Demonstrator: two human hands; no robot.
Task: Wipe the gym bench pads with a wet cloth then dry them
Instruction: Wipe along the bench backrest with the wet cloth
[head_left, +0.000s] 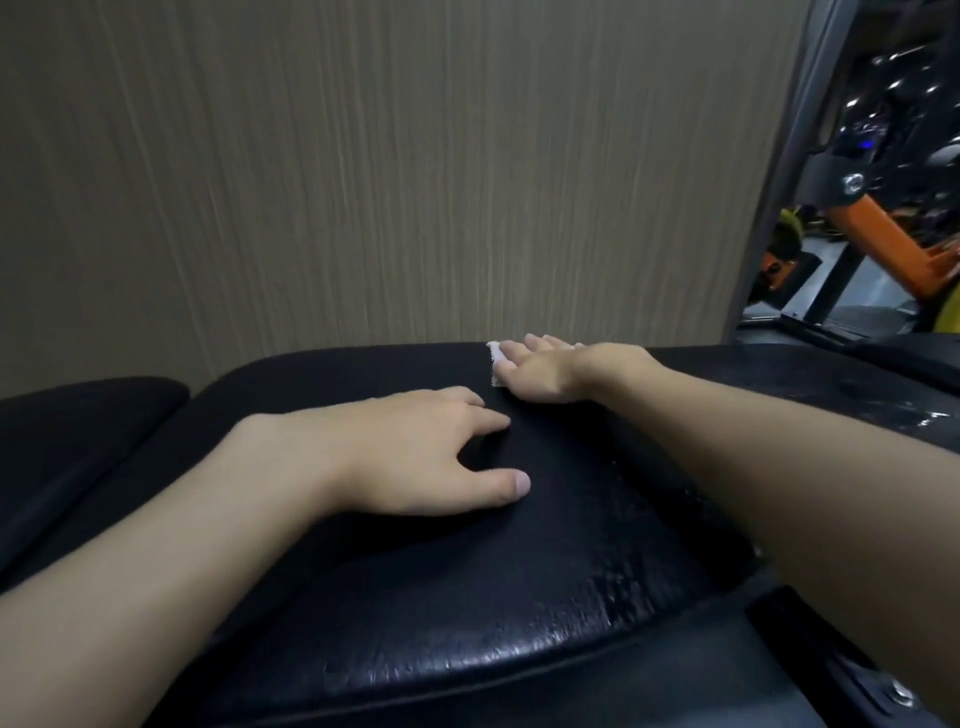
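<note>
1. Side pad (88, 410), far left. Black upholstery, cut off by the left edge, parted from the next item by a narrow gap.

2. Main bench pad (467, 597), centre. Black, rounded corners, with a seam along the near edge. The pads lie in a row from left to right, so the bench's long axis runs across the view, parallel to the wall. There are glistening streaks on its near right part.

3. Left hand (415, 452). Rests palm down on the main pad, with the fingers spread apart, the thumb out to the right, and nothing held. The bare forearm enters from the near left.

4. Cloth (497, 358). White, at the far edge of the main pad, just beyond the left hand. Only a narrow strip shows, with its long side running near to far. The rest is hidden under the fingers, so its full shape cannot be told.

5. Right hand (540, 371). Lies flat on the cloth, with the fingers straight, close together and pointing left, pressing it to the pad.

6. Wall panel (363, 156). Beige with a vertical grain, behind the bench.

7. Far right pad surface (805, 379). Black with shiny streaks. Whether it joins item 2 cannot be told.

8. Gym machine (883, 234), beyond on the right. It has an orange frame and black parts. A round pale logo (853, 183) is too blurred to read.
</note>
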